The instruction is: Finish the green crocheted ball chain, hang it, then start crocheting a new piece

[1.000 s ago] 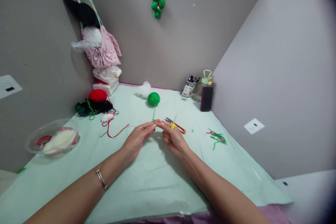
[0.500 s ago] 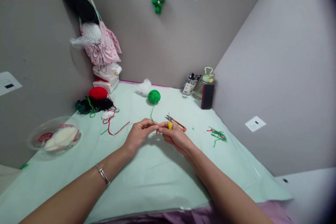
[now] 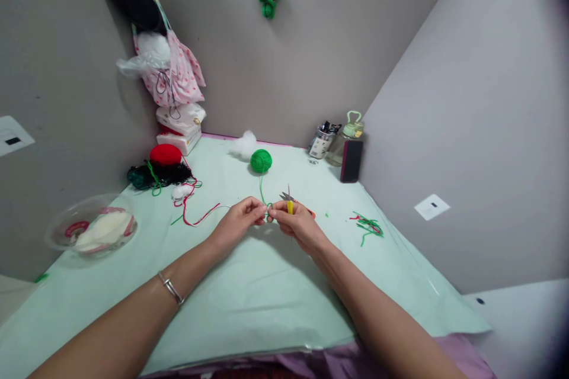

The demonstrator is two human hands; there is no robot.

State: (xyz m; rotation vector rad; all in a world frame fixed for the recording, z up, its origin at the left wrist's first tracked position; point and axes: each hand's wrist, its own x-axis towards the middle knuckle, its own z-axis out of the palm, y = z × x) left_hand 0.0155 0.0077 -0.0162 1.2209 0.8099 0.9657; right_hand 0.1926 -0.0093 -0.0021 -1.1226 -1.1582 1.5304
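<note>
Fingertips of my left hand pinch the green yarn, which runs back to a round green ball of yarn. Close beside it, my right hand is closed, thumb and forefinger at a small green loop between the hands. Tucked in the right fingers is a crochet hook with a yellow grip, its thin metal shaft pointing up. Just behind that hand lie scissors with orange handles, partly covered by it. A thin white strand leads left from my left hand to red yarn on the table.
Left on the table are a clear plastic bowl, a red yarn ball and black yarn. White stuffing lies at the back. A phone, bottle and pen tin stand back right, green scraps nearer.
My fingertips have drawn slightly apart, and a small green loop shows between them. My right hand now covers more of the scissors. The view has tilted slightly.
</note>
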